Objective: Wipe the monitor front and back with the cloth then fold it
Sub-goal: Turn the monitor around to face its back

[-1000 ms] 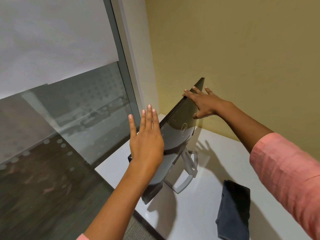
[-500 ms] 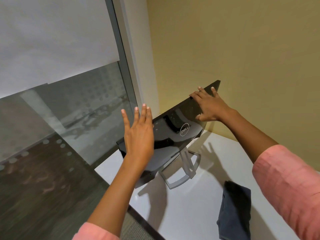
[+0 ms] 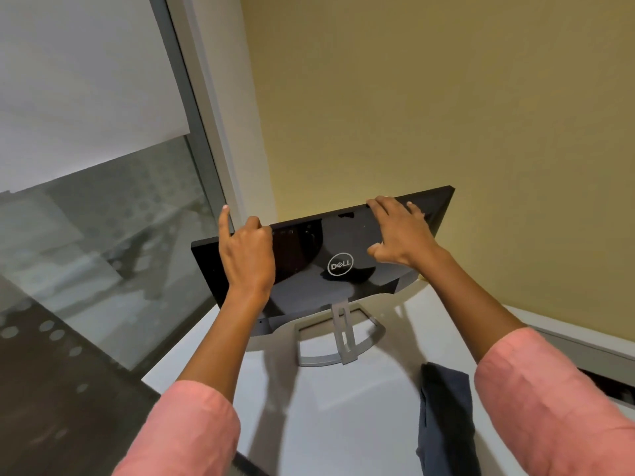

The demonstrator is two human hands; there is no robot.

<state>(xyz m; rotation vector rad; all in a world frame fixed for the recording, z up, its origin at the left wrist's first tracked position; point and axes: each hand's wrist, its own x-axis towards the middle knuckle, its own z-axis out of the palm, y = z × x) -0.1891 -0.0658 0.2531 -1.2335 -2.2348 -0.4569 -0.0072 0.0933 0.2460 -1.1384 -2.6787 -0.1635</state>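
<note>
Fingers of both hands curl over the top edge of one monitor (image 3: 311,266), gripping it. On the left hand (image 3: 248,255) the forefinger (image 3: 224,219) sticks up straight above the edge while the others wrap over it; on the right hand (image 3: 400,235) the fingers hook over the edge and the thumb presses the back panel. Two hands, one monitor, one cloth (image 3: 446,424) and one stand (image 3: 340,341) are in view. The monitor is thin, glossy black, its back facing the viewer, with a round silver Dell logo (image 3: 340,264) between the two hands. It sits on a grey open-frame stand at the far side of a white desk (image 3: 326,424), before a yellow wall. The dark grey cloth lies bunched on the desk, near and to the right, well apart from both hands, beside the right pink sleeve (image 3: 549,407).
</note>
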